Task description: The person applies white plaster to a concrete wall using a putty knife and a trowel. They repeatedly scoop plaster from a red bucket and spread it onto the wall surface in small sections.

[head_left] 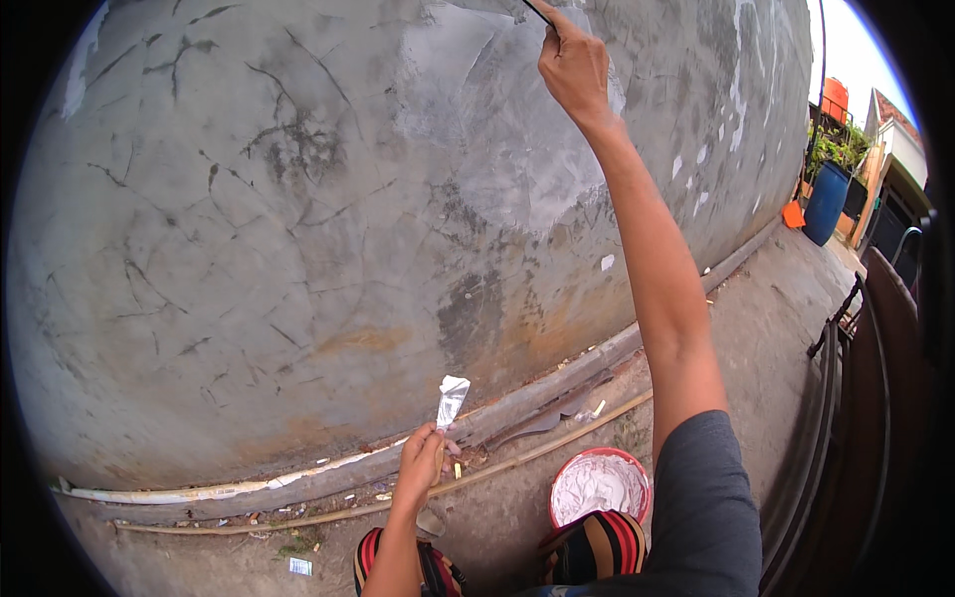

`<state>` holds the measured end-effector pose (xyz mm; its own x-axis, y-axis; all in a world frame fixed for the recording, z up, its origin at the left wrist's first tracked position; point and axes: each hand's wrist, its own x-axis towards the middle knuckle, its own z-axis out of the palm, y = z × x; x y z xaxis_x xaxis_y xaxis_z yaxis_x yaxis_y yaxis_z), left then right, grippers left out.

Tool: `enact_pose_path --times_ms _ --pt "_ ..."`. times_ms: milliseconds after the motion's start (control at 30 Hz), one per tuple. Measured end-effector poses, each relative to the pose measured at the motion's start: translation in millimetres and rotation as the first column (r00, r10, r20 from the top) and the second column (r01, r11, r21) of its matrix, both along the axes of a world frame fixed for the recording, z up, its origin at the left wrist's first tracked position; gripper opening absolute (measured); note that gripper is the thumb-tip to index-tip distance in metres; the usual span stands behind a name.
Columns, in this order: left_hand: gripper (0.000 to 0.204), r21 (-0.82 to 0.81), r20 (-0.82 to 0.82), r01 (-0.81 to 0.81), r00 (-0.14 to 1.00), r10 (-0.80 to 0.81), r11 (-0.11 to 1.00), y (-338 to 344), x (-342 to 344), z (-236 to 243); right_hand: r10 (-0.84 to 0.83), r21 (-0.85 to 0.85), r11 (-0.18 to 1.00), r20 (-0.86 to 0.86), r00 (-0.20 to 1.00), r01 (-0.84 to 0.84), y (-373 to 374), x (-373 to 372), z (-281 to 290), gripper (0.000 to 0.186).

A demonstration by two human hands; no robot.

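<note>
My left hand, low in front of me, is closed round the handle of a putty knife. White paste coats the knife's upturned blade. High up, my right hand grips a thin, dark-edged flat tool at the wall; most of that tool lies beyond the top edge, so its kind cannot be made out. Around and below the right hand, a pale grey smoothed patch covers part of the cracked grey wall. A red-rimmed bucket of whitish paste stands on the ground by my knee.
A pipe and a bamboo pole run along the wall's foot, with litter around them. To the right is a dark bench-like object. Farther off stand a blue barrel and an orange dustpan-like object.
</note>
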<state>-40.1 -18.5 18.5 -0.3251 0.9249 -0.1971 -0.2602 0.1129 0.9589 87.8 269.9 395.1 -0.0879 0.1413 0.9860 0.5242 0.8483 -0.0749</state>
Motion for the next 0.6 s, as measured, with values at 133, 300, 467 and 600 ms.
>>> enact_pose_path --times_ms 133,300,467,600 --pt "0.023 0.018 -0.003 0.012 1.000 -0.012 1.000 1 -2 -9 0.075 0.231 0.970 -0.005 0.997 -0.072 48 -15 -12 0.045" --pt "0.027 0.010 -0.030 -0.011 0.999 0.011 1.000 -5 -1 -3 0.111 0.155 0.979 0.136 0.984 -0.132 -8 -52 -121 0.062" --pt "0.026 0.008 -0.035 -0.028 0.999 0.028 1.000 -5 3 1 0.208 0.011 0.972 0.428 0.879 -0.235 -52 -50 -215 0.059" --pt "0.022 0.017 -0.024 -0.020 1.000 0.020 1.000 -9 -1 3 0.267 -0.031 0.962 0.313 0.911 -0.272 -48 -32 -182 0.059"
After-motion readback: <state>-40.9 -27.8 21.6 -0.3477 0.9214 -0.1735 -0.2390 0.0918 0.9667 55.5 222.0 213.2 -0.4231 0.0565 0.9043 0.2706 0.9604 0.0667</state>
